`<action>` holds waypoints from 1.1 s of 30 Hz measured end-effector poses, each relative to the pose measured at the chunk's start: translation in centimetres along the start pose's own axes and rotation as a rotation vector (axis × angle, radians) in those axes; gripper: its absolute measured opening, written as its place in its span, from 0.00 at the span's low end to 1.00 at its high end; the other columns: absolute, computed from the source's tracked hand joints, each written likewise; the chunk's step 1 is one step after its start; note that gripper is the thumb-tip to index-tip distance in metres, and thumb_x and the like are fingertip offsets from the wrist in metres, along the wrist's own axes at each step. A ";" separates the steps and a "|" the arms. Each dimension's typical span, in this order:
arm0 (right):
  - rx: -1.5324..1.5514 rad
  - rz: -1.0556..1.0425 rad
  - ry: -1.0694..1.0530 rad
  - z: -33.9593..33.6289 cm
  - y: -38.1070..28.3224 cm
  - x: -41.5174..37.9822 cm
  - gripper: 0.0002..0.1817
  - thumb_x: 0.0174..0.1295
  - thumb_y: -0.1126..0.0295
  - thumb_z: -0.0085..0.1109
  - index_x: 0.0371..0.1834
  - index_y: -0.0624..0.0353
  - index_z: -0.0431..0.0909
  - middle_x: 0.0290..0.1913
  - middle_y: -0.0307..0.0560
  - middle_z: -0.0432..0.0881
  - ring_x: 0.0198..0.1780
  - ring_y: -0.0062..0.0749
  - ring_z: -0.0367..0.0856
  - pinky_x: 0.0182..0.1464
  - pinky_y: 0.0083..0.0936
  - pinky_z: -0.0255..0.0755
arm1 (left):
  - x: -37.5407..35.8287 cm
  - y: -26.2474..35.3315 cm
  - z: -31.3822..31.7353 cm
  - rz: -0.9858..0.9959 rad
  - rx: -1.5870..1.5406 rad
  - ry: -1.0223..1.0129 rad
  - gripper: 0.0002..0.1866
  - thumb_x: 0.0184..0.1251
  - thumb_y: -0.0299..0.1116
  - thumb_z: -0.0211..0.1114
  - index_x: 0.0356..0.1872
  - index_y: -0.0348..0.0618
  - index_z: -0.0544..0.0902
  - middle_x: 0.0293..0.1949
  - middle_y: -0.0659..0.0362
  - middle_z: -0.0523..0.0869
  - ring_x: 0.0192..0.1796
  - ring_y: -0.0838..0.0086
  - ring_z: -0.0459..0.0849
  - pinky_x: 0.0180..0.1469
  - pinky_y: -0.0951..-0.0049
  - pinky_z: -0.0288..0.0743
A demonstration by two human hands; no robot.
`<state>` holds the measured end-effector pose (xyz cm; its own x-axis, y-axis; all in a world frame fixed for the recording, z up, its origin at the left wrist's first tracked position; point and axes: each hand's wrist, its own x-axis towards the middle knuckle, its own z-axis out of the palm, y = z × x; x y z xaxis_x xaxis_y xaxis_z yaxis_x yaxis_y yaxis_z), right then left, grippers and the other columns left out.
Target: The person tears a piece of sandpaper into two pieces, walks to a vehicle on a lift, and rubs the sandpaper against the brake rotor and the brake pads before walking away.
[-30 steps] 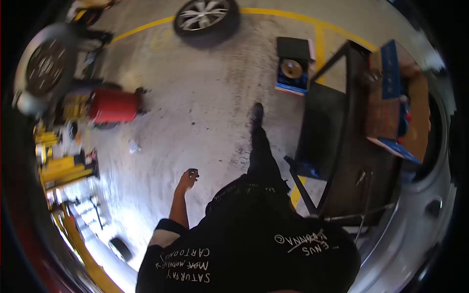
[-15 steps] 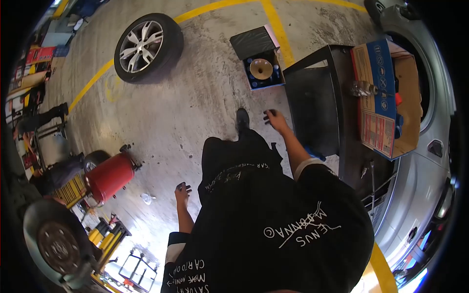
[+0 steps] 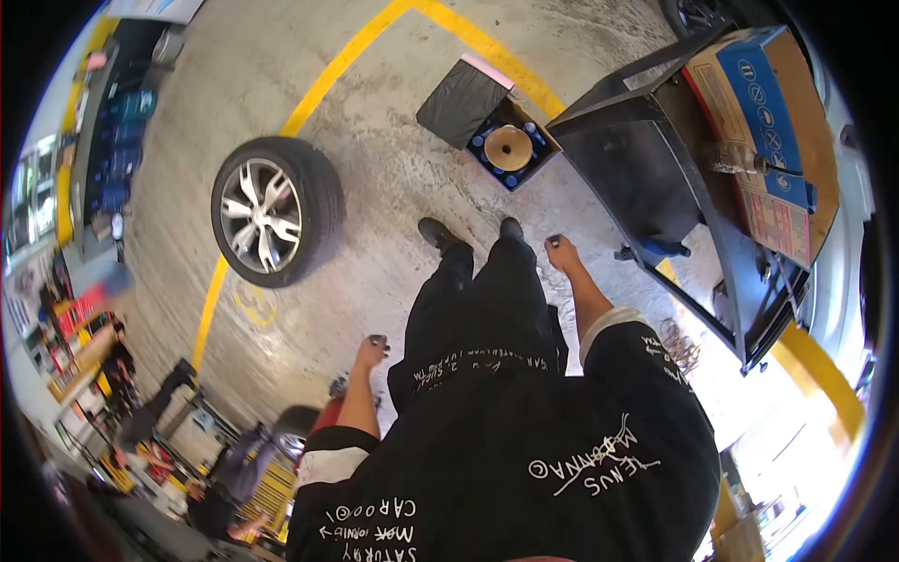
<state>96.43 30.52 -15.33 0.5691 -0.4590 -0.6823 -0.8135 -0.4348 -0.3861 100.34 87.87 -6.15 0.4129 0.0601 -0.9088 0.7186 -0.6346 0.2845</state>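
The person (image 3: 487,450) is apparently standing, left hand (image 3: 373,352) and right hand (image 3: 563,255) hanging, fingers half-curled; whether gripping, I can't tell. The open box (image 3: 465,101) is sitting toward one o'clock; touching it would call for stooping.

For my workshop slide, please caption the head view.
Left hand and right hand lowered over concrete floor; wheel and open box ahead.

wearer's two hands (image 3: 373,351) (image 3: 563,253), two open boxes (image 3: 465,101) (image 3: 752,98), one black cart (image 3: 618,164)
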 end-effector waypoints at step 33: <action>-0.378 0.113 -0.273 13.8 -14.2 54.8 0.26 0.58 0.66 0.49 0.61 0.61 0.74 0.73 0.54 0.61 0.75 0.53 0.54 0.71 0.59 0.50 | 33.7 44.8 5.4 0.286 0.097 -0.273 0.15 0.74 0.34 0.55 0.50 0.31 0.78 0.40 0.55 0.85 0.41 0.76 0.82 0.47 0.76 0.74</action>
<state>137.53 22.21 -55.77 0.3862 -0.3216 -0.8645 -0.7394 -0.6683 -0.0817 143.43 57.26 -25.72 0.4157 -0.3277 -0.8484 0.5350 -0.6663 0.5195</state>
